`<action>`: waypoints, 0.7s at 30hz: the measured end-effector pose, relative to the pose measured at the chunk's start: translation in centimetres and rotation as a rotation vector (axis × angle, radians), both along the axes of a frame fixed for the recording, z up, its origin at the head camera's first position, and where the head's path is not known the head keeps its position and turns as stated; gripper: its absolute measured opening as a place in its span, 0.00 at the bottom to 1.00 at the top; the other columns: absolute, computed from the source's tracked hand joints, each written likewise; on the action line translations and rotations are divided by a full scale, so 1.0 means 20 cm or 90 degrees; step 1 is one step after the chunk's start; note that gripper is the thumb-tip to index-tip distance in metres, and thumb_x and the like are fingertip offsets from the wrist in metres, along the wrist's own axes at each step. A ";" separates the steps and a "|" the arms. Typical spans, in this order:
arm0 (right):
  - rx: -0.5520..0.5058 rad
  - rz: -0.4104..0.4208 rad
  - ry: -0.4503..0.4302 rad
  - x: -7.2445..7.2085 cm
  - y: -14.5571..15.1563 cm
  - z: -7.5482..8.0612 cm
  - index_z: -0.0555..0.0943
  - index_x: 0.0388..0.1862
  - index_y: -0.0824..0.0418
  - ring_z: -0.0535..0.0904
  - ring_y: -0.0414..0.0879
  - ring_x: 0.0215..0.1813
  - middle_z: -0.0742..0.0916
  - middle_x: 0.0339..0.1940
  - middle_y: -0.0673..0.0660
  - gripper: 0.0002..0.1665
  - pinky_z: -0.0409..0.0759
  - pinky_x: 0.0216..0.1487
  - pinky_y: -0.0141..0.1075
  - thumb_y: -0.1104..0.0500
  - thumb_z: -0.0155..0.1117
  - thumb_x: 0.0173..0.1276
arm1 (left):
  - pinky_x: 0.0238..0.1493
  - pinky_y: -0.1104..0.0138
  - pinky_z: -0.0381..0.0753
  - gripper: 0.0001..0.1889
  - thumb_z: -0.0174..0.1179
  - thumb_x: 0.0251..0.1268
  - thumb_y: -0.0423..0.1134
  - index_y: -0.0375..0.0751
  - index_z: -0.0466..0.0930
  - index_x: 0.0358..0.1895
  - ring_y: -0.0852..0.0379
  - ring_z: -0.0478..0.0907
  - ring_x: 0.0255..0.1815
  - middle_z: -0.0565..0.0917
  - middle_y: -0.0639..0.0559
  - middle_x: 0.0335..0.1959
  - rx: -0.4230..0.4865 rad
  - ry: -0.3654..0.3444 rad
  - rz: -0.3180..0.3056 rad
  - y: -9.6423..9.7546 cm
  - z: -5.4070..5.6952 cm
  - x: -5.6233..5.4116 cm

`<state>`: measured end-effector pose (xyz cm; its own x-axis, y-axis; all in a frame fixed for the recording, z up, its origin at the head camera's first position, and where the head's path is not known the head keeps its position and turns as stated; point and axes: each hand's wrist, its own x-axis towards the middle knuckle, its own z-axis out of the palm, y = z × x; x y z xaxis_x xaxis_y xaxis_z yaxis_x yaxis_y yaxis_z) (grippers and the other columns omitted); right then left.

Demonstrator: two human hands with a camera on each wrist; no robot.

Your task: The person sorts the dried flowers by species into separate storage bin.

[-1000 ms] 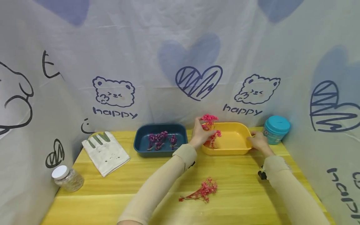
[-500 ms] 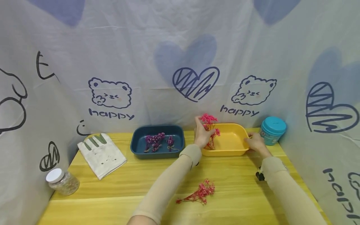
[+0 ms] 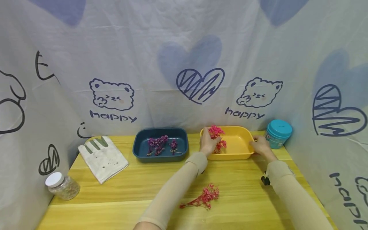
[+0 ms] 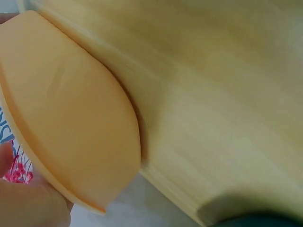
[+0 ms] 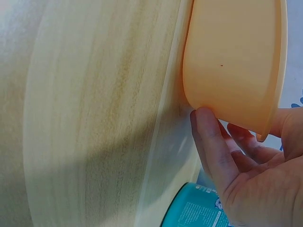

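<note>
In the head view my left hand is over the left end of a yellow tray. Its thumb and fingers hold a bunch of pink dried flowers, low inside the tray; the stems are mostly hidden. At the tray's right end, my right hand grips the wall; in the right wrist view the fingertips press its outside, while the thumb reaches over the rim. A second pink dried flower bunch lies on the table in front.
Left of the yellow tray stands a dark blue tray holding purple dried flowers. A blue-lidded tub is close beside my right hand. Further left are a folded white cloth and a white-capped clear jar. Printed curtains enclose the table.
My left hand has lowered the pink flowers from above the yellow tray's rim down into its left end. The right hand stays on the tray's right end. The head view has shifted slightly.
</note>
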<state>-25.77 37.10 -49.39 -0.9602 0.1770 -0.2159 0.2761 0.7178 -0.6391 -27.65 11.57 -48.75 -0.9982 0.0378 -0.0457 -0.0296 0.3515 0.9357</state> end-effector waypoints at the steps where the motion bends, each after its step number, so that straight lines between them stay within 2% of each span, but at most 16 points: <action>1: 0.001 0.001 0.001 0.00 0.00 0.00 0.72 0.68 0.79 0.82 0.60 0.50 0.80 0.59 0.76 0.26 0.91 0.41 0.38 0.62 0.53 0.79 | 0.70 0.49 0.80 0.32 0.70 0.71 0.40 0.42 0.67 0.73 0.40 0.78 0.69 0.80 0.39 0.68 -0.014 -0.003 -0.002 0.00 0.00 0.00; 9: -0.014 -0.006 -0.005 0.00 -0.01 -0.01 0.72 0.68 0.78 0.82 0.58 0.49 0.80 0.58 0.75 0.26 0.91 0.40 0.37 0.61 0.53 0.79 | 0.67 0.51 0.82 0.32 0.70 0.71 0.43 0.40 0.71 0.74 0.41 0.81 0.65 0.83 0.41 0.65 -0.078 -0.006 -0.020 0.01 0.01 0.00; 16: -0.028 -0.011 -0.006 0.00 -0.01 0.00 0.72 0.67 0.78 0.84 0.57 0.45 0.80 0.57 0.75 0.25 0.92 0.39 0.41 0.62 0.53 0.79 | 0.63 0.53 0.84 0.30 0.69 0.71 0.39 0.39 0.74 0.73 0.43 0.82 0.59 0.85 0.39 0.60 -0.068 0.003 -0.032 0.00 -0.01 -0.01; 21: -0.030 -0.008 -0.007 0.00 0.00 0.00 0.71 0.68 0.78 0.85 0.59 0.48 0.80 0.58 0.76 0.26 0.92 0.40 0.43 0.61 0.52 0.80 | 0.64 0.52 0.83 0.26 0.67 0.73 0.38 0.35 0.76 0.71 0.43 0.81 0.59 0.83 0.36 0.60 -0.058 0.040 -0.026 -0.02 0.00 -0.02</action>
